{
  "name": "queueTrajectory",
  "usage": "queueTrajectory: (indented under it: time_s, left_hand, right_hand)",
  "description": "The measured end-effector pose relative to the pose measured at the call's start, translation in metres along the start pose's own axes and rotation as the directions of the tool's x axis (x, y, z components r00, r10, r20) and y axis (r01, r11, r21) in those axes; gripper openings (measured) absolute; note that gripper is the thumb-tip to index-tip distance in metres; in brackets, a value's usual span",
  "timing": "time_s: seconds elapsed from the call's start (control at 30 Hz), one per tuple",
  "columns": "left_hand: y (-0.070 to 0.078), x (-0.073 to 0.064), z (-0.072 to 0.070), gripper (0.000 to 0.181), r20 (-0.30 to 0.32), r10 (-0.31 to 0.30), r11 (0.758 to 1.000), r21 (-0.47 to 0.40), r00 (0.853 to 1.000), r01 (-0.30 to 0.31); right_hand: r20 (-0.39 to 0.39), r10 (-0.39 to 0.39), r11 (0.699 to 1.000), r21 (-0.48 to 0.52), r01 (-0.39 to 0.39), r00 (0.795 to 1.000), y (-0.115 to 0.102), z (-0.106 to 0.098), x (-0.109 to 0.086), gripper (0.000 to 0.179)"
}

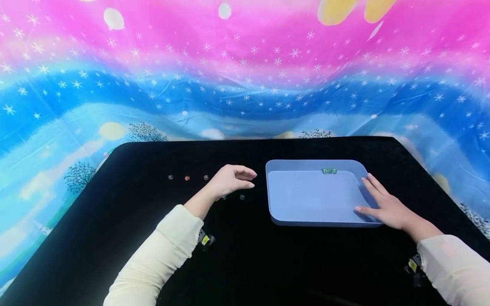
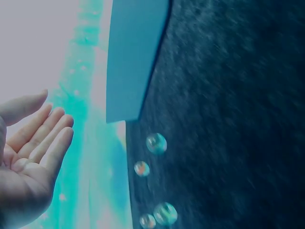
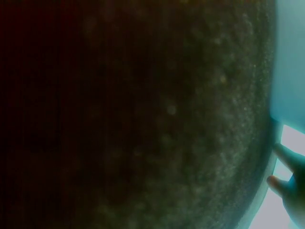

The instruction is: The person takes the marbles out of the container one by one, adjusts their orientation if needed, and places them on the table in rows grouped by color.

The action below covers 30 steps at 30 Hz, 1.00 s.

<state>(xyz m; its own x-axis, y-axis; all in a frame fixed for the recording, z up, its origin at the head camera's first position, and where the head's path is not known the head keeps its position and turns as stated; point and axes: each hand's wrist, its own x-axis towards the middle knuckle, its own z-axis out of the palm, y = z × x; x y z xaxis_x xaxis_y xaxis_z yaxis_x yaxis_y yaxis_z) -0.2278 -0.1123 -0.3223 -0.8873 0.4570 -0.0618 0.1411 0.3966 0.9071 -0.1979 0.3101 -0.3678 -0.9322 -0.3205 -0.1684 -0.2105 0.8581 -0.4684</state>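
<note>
In the head view my left hand hovers over the black table left of a blue-grey tray, holding nothing. Its fingers are extended, thumb apart from them; the left wrist view shows the bare palm. Small clear glass marbles lie on the cloth below it, one with reddish colour. Another marble sits below the fingertips. My right hand rests with straight, spread fingers at the tray's right rim, its thumb reaching over the inside. Several small green pieces lie together by the tray's far wall.
Black cloth covers the table. Behind it hangs a pink and blue curtain with snowflakes and trees, close to the table's far edge. The tray's raised walls surround a flat floor.
</note>
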Motion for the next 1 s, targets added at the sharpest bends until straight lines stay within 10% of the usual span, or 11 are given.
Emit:
queueTrajectory:
  time_s: [1.0]
  left_hand:
    - [0.051,0.067,0.040,0.027,0.085,0.007,1.000,0.023,0.996,-0.009]
  right_hand:
    - [-0.017,-0.016,1.000,0.000,0.016,1.000,0.003,0.001,0.000,0.092]
